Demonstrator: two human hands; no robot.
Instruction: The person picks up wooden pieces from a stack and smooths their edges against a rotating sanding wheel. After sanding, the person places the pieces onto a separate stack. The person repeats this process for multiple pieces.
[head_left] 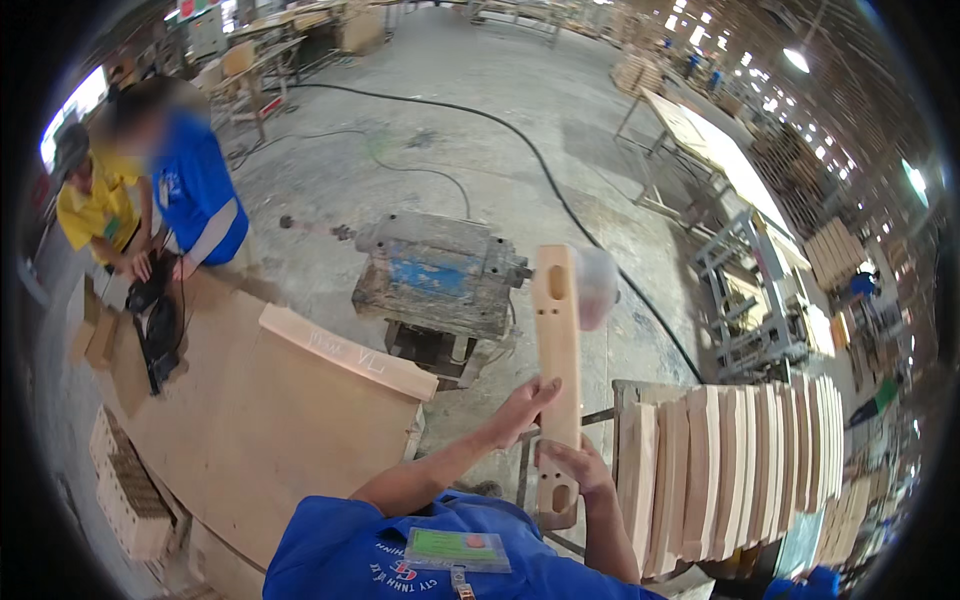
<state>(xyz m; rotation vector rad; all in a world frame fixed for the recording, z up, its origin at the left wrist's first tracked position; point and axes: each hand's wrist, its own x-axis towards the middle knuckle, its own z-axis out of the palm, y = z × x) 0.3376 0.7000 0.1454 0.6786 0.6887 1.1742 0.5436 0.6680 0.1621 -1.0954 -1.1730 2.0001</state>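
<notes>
A long, pale wooden piece (558,350) with an oval slot and small holes at each end stands nearly lengthwise in front of me. My left hand (527,410) grips its left edge around the middle. Lower down, my right hand (580,465) wraps its near part from the right side. The far end of the piece lies beside a round sanding drum (598,288), blurred and partly hidden behind the wood. That drum sits on the right end of a worn grey and blue motor machine (430,275).
A curved wooden part (345,350) with chalk marks lies on the brown table (250,430) at left. Several wooden pieces (725,470) stand in a row at right. Two people work with a black power tool (155,325). A black cable (540,160) crosses the floor.
</notes>
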